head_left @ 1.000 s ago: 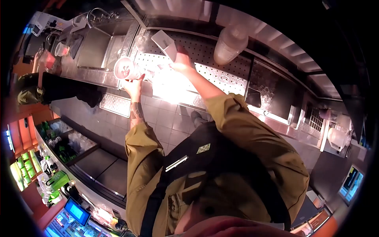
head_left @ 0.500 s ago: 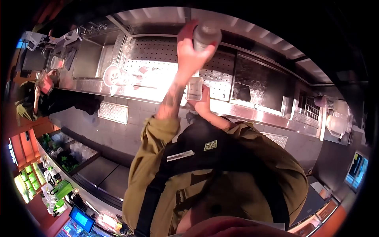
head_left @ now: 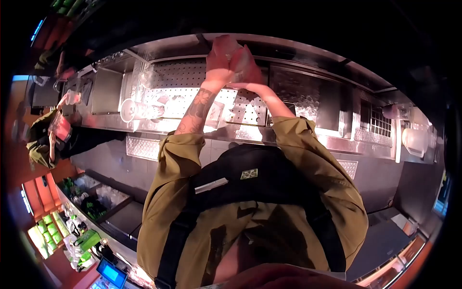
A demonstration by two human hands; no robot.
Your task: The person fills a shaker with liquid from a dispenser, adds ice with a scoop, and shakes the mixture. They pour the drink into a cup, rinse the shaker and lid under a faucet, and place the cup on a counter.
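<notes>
Both hands are raised together over the back of the perforated steel counter (head_left: 180,72). The fingers of my left hand (head_left: 222,59), on the tattooed arm, are wrapped round a pale, translucent container (head_left: 237,62). Against its other side my right hand (head_left: 251,71) is closed, blurred by motion. Much of the container is hidden by the hands, so its shape is hard to tell. Below my left wrist, a pale squarish item (head_left: 215,113) lies on the counter, partly lost in glare. A white round cup (head_left: 130,111) lies on its side further left.
An ice-filled bin (head_left: 301,96) is sunk in the counter at right, and a clear tub (head_left: 415,140) stands at far right. A co-worker (head_left: 47,135) at far left holds a red item. Behind me are open bins of bottles (head_left: 91,204).
My right hand has moved up from the counter's front edge, where it held a clear square container, to join my left hand. My left hand has shifted slightly left with its container.
</notes>
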